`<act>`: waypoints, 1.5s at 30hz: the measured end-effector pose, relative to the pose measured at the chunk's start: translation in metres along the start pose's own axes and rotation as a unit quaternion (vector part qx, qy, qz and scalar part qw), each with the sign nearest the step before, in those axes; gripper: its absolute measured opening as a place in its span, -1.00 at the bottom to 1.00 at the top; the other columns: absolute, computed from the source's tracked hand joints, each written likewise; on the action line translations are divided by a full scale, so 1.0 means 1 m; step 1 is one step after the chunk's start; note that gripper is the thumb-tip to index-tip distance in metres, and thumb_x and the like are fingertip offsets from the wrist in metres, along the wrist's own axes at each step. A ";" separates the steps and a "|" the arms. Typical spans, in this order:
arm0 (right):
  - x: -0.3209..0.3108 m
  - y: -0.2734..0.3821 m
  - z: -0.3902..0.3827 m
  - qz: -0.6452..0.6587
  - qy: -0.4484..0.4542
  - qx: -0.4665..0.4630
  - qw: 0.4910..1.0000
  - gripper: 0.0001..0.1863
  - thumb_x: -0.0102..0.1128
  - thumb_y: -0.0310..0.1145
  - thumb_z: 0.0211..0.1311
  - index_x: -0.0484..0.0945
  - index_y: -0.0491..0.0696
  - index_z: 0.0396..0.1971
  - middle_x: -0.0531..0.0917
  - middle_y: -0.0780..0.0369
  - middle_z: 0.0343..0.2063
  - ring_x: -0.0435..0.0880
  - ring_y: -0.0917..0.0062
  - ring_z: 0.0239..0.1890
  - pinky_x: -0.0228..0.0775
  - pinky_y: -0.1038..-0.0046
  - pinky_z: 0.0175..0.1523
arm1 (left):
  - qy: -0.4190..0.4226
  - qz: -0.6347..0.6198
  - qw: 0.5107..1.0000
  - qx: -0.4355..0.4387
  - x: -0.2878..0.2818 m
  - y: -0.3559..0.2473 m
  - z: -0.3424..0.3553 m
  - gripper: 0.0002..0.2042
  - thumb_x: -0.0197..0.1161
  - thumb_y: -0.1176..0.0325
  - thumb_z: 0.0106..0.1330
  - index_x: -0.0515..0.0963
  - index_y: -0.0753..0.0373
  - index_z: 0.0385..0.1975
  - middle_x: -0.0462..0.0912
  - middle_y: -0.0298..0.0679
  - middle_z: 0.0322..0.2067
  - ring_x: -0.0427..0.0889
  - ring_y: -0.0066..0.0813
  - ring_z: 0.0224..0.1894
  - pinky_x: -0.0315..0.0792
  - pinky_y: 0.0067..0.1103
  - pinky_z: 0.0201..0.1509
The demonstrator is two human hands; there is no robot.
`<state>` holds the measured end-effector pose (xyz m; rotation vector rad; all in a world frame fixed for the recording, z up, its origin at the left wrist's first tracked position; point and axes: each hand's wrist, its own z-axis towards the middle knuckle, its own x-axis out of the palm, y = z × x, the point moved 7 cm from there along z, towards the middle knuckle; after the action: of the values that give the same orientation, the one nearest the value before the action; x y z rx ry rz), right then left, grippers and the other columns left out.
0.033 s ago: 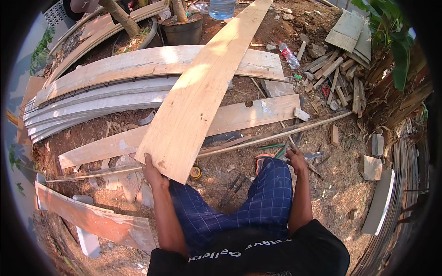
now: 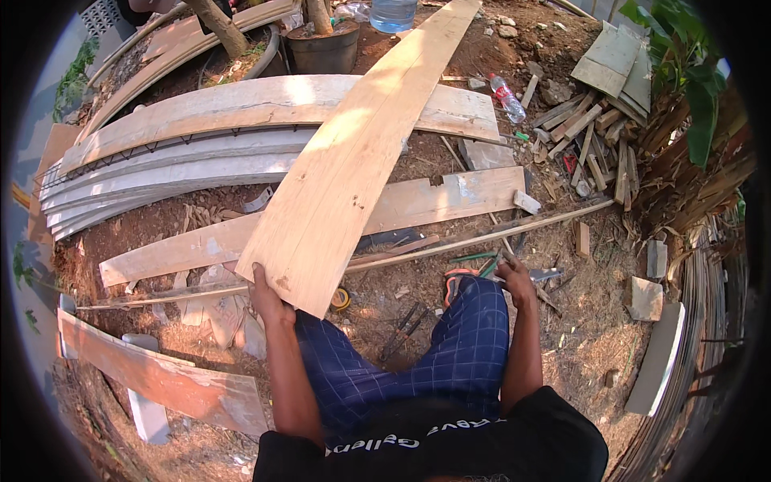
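A long pale plywood board (image 2: pixel 345 169) slants from my lap side toward the far top of the view. My left hand (image 2: pixel 271 299) grips its near left corner, thumb on the upper face and the other fingers hidden beneath. The board rests across other planks and a long thin wooden strip (image 2: pixel 450 239). Beside my right knee, my right hand (image 2: pixel 516 279) is closed, its fingers bent together; what they hold, if anything, is too small to make out. An orange-handled tool (image 2: pixel 459 279) and a saw-like metal blade (image 2: pixel 546 274) lie close to that hand.
A yellow tape measure (image 2: pixel 340 300) and dark long-handled pliers (image 2: pixel 404 331) lie between my legs. Stacked pale panels (image 2: pixel 161 178) stand at left, a reddish board (image 2: pixel 161 365) nearer. Scrap wood (image 2: pixel 590 132), a plastic bottle (image 2: pixel 507 98) and a potted tree (image 2: pixel 324 50) lie beyond.
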<state>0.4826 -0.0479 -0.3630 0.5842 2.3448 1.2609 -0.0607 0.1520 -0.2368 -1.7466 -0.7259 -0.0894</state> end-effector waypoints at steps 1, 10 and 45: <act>0.005 0.010 -0.003 -0.075 0.012 -0.035 0.997 -0.37 0.19 -0.20 0.40 0.35 -0.09 0.41 0.61 0.01 0.16 0.60 0.21 0.18 0.47 0.25 0.16 | 0.012 -0.020 1.000 -0.006 -0.002 0.004 -0.002 -0.39 0.17 0.03 0.51 0.24 0.32 0.38 0.55 -0.06 0.19 0.64 -0.18 0.13 0.61 -0.27 0.12; 0.095 0.077 -0.056 -0.412 0.081 -0.199 0.886 -0.37 0.29 -0.15 0.28 0.46 -0.03 0.32 0.67 -0.03 0.09 0.66 0.09 0.14 0.48 0.20 0.22 | 0.146 -0.107 0.980 -0.087 0.019 0.038 -0.035 -0.33 0.14 0.01 0.51 0.15 0.28 0.46 0.39 -0.10 0.34 0.42 -0.18 0.36 0.35 -0.26 0.38; 0.220 0.135 -0.020 0.224 0.281 -0.103 0.927 -0.27 0.16 -0.12 0.48 0.11 0.00 0.51 0.54 0.16 0.22 0.60 0.32 0.17 0.54 0.23 0.17 | 0.270 -0.085 0.944 -0.169 0.004 0.092 -0.089 -0.31 0.38 0.10 0.35 0.30 0.40 0.34 0.53 -0.11 0.23 0.54 -0.34 0.26 0.41 -0.40 0.33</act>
<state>0.3126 0.1255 -0.2733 0.8027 2.5480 2.0906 0.0162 0.0624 -0.2854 -1.8546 -0.4647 -0.8217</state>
